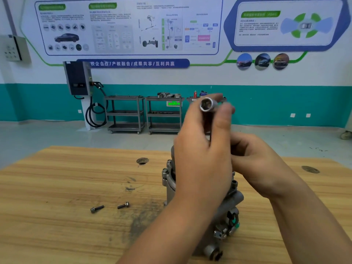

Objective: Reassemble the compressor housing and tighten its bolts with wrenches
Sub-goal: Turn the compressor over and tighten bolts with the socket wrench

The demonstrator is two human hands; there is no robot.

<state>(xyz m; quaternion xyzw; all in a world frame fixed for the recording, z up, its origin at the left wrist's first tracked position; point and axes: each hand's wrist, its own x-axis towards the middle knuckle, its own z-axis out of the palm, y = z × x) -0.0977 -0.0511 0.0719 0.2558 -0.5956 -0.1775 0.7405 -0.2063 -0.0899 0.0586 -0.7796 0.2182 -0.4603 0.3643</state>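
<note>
Above compressor (231, 201), left hand (202, 149) pinching socket (206, 104), right hand (255, 159) curled, grip hidden

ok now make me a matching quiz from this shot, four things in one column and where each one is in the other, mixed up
Things
1. socket
2. bolts
3. compressor
4. charger

Places
A. by the far wall
B. standing on the table
C. held up by the left hand
D. lying flat on the table

Pairs: 1-C, 2-D, 3-B, 4-A
</note>
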